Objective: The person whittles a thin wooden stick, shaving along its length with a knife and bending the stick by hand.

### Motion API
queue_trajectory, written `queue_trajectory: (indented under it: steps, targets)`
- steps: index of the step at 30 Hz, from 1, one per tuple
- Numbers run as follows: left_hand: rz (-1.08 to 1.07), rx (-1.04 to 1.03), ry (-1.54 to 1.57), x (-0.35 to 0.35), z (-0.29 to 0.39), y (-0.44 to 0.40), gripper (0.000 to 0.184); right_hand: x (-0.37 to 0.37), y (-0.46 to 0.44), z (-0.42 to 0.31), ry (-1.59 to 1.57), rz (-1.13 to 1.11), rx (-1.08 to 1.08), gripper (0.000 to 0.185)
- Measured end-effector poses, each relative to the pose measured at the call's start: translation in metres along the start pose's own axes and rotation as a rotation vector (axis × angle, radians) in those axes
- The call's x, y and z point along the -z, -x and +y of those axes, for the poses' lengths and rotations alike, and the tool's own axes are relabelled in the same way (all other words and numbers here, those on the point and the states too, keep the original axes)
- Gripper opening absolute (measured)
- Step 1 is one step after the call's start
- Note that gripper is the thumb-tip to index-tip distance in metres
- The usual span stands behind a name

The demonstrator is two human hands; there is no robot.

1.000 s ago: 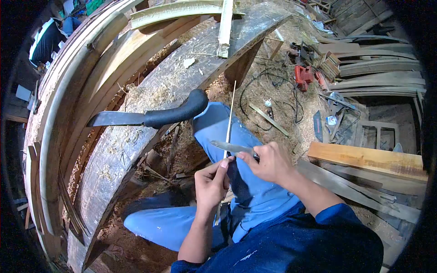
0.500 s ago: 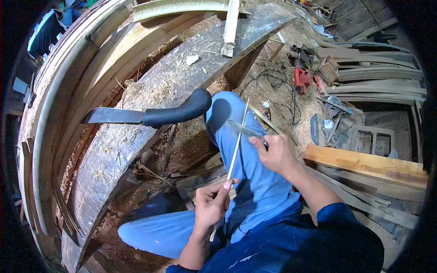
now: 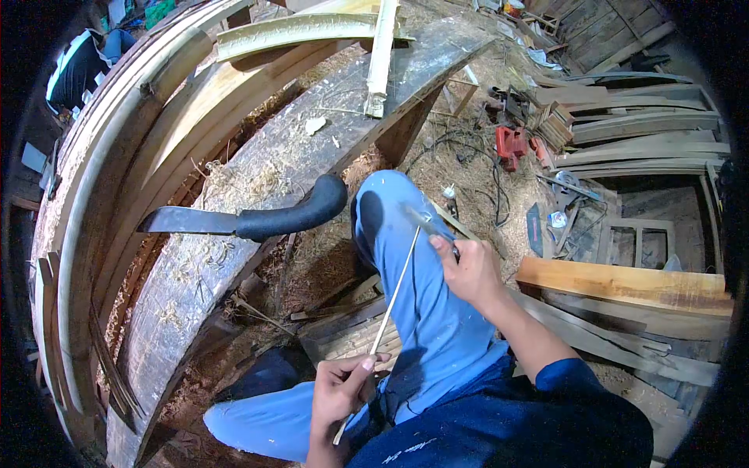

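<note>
While the left hand [image 3: 342, 390] pinches a thin wooden stick [image 3: 388, 316] between thumb and fingers, the right hand [image 3: 473, 269] is closed around the handle of a small knife [image 3: 421, 216] in the head view. The stick slants up over the trouser leg [image 3: 425, 312], its lower end poking out below the left hand and its upper end close to the small knife's blade (the blade is blurred, so whether they touch I cannot tell). A big knife [image 3: 290, 223] with a black handle lies across the curved table [image 3: 160, 343], among wood shavings [image 3: 261, 178]. Farther up, a pale wood piece [image 3: 381, 66] lies across the table near a curved strip [image 3: 292, 35]. Beyond the right hand, a red tool [image 3: 511, 147] sits on the littered floor, and a yellowish board [image 3: 616, 277] lies beside the right forearm. At the upper left, part of another person [image 3: 72, 76] shows.
</note>
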State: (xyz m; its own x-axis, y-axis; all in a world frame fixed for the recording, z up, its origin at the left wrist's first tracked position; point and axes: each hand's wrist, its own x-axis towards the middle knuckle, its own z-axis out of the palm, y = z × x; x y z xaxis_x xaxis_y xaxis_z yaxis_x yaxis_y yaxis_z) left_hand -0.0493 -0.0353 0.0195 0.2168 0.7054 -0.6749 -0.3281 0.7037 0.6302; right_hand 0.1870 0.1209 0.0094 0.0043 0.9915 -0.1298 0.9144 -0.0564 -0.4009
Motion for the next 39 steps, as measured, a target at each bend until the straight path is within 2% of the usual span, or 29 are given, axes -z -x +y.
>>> queue_trajectory:
  steps: [5, 10, 13, 16, 17, 24, 26, 29, 37, 39]
  targets:
    - [0.111, -0.007, -0.051, -0.009, 0.006, 0.0, 0.028, 0.0, 0.002, 0.008, -0.075, 0.013, -0.011, 0.068]
    - [0.121, -0.047, -0.023, -0.03, 0.009, -0.022, 0.027, 0.0, 0.025, 0.006, -0.001, 0.09, 0.181, 0.062]
    - [0.143, -0.109, -0.013, -0.042, 0.018, -0.038, 0.026, 0.014, 0.033, -0.012, 0.058, -0.174, 0.162, 0.068]
    - [0.197, -0.19, -0.024, -0.044, 0.018, -0.056, 0.024, 0.015, 0.035, -0.019, 0.061, -0.246, 0.187, 0.071]
    - [0.211, -0.202, -0.007, -0.043, 0.019, -0.06, 0.024, 0.01, 0.038, -0.016, 0.035, -0.153, 0.254, 0.064]
    - [0.257, -0.201, -0.014, -0.048, 0.027, -0.063, 0.025, 0.009, 0.043, -0.02, 0.048, -0.171, 0.235, 0.063]
    - [0.254, -0.206, -0.022, -0.05, 0.027, -0.06, 0.026, 0.007, 0.04, -0.016, 0.044, -0.174, 0.146, 0.068]
    - [0.211, -0.205, -0.074, -0.047, 0.022, -0.05, 0.026, 0.007, 0.03, -0.013, 0.032, -0.167, 0.124, 0.067]
    - [0.244, -0.185, -0.053, -0.046, 0.015, -0.046, 0.025, 0.004, 0.021, -0.011, -0.068, -0.1, 0.172, 0.062]
    - [0.248, -0.203, -0.012, -0.045, 0.015, -0.05, 0.025, 0.018, 0.032, -0.025, 0.036, -0.271, 0.132, 0.064]
